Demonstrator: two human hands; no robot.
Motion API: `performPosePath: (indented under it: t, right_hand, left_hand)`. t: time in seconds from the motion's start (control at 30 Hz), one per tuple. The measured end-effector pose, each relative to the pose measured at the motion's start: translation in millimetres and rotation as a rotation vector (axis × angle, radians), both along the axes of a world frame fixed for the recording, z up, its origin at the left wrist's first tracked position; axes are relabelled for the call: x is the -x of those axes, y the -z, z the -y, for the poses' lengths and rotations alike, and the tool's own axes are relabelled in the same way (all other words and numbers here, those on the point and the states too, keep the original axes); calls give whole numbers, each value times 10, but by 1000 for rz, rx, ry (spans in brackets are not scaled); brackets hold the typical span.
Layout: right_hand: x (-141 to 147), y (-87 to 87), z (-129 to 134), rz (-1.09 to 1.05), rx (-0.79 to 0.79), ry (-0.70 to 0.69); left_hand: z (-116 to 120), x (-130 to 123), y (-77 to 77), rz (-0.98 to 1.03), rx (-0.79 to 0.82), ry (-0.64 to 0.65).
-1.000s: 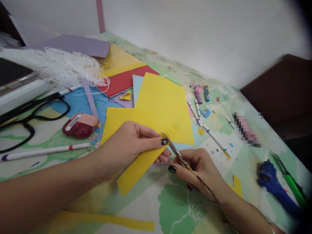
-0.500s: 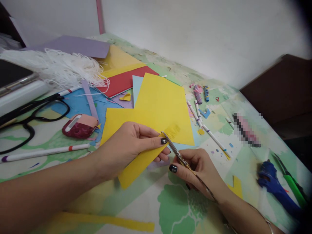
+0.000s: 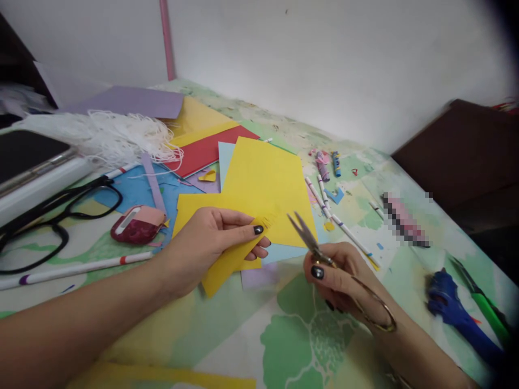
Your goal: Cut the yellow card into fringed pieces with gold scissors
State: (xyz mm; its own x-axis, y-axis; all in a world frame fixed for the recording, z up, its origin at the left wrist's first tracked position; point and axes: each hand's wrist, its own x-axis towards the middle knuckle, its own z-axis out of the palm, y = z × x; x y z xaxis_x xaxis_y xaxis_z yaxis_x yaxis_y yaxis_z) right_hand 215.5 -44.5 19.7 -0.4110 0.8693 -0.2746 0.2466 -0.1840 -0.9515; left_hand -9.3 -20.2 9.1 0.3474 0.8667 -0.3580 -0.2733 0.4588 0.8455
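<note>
on the table (image 3: pixel 227 335), glasses (image 3: pixel 54 222) lie at left, before string (image 3: pixel 130 135); paper sheets (image 3: pixel 263 178) lie in the middle, beyond the left hand (image 3: pixel 214 232) and its paper strip (image 3: pixel 225 270); scissors (image 3: pixel 311 243) sit in the right hand (image 3: pixel 344 275), right of the strip.

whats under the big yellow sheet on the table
Light blue paper shows from under the yellow sheet, past its left edge and below its bottom edge. Anything deeper is covered, and the left hand hides part of the sheet.
</note>
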Motion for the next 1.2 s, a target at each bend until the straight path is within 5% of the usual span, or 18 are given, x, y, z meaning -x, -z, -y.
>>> performPosePath:
  t: [0.17, 0.47, 0.73, 1.03, 1.2]
  right_hand:
    - [8, 69, -36, -117, -212, 324]
    - [153, 92, 50, -258, -93, 281]
    - [209, 114, 57, -191, -186, 316]
    - [315, 71, 143, 2, -299, 383]
    - [315, 66, 152, -8, -315, 392]
  left_hand:
    - [46, -4, -40, -50, -51, 185]
    - [114, -69, -129, -224, -62, 398]
    - [124, -121, -120, -402, -107, 317]
    - [168, -225, -142, -623, -344, 234]
    - [184, -227, -75, -546, -296, 238]
